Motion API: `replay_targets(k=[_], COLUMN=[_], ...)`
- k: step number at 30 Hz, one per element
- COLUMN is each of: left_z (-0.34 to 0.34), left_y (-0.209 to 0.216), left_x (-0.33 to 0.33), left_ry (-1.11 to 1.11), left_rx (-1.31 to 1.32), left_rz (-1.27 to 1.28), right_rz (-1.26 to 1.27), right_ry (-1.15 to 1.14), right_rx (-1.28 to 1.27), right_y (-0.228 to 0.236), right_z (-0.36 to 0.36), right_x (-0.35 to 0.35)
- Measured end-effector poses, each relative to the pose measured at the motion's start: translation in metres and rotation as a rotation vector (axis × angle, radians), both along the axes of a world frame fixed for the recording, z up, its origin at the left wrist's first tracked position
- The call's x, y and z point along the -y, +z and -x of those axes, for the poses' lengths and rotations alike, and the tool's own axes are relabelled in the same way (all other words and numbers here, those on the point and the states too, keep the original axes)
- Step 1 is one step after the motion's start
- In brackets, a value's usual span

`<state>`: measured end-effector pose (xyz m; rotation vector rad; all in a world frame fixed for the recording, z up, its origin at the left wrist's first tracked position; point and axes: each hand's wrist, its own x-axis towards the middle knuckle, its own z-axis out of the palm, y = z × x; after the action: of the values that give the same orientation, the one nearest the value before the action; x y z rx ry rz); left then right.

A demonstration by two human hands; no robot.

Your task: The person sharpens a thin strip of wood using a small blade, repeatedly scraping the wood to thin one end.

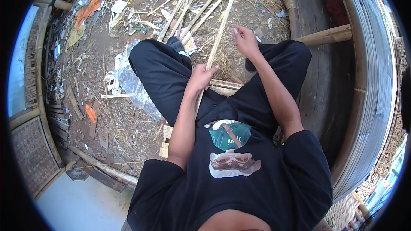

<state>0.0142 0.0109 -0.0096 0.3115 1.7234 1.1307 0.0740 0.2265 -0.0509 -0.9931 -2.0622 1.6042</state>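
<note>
A long, pale bamboo strip (222, 28) runs slantwise from my lap up to the top edge of the view. My left hand (202, 78) is closed round its lower part, between my knees. To the right of the strip, apart from it, is my right hand (245, 42), its fingers curled in. A small pale bit shows at those fingertips, too small to name. Several more split bamboo strips (201, 15) lie on the ground beyond my left foot.
Clear plastic sheeting (139, 83) lies by my left knee. Litter, straw and orange scraps (93, 6) cover the dirt ground. A bamboo-framed wooden structure (321, 72) stands close on my right; a woven panel (36, 145) is at the left.
</note>
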Motion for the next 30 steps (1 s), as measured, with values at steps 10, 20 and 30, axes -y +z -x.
replay_targets(k=[10, 20, 30], left_z=[-0.006, -0.006, -0.007], left_y=[0.007, 0.008, 0.005], left_x=[-0.003, -0.005, -0.005], left_ry=[-0.007, -0.038, -0.031], left_rx=[0.044, 0.037, 0.045], left_rz=[-0.02, 0.003, -0.02], right_rz=[0.039, -0.329, -0.107], right_ry=[0.005, 0.102, 0.052], right_rx=[-0.082, 0.03, 0.005], right_y=[0.037, 0.023, 0.02], right_z=[0.022, 0.023, 0.024], right_x=[-0.003, -0.019, -0.025])
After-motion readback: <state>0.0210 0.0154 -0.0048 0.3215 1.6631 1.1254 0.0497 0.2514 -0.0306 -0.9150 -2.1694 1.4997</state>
